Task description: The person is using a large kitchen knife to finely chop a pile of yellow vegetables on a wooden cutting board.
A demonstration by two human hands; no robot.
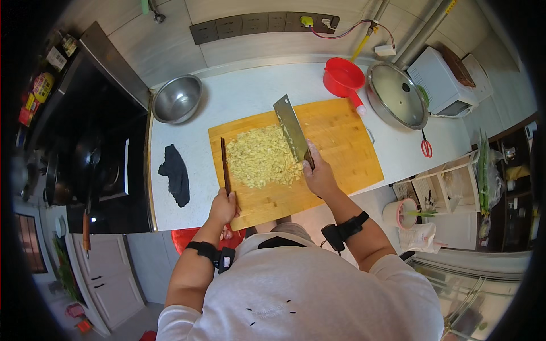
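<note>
A spread of finely chopped pale-yellow food (262, 157) covers the left half of a wooden cutting board (345, 140); its exact kind cannot be told. My right hand (318, 172) grips the handle of a cleaver (292, 128). The broad blade stands along the right side of the chopped food, with small bits stuck to it. At the board's left edge, my left hand (225, 206) holds dark chopsticks (225, 164), which point away from me beside the food. The palm side of the left hand is hidden.
A steel bowl (177, 100) and a dark cloth (175, 175) lie left of the board, near the black stove (111, 170). Behind and right are a red ladle (343, 79), a lidded pan (397, 96) and red-handled scissors (426, 147). A pink-rimmed bin (399, 214) stands lower right.
</note>
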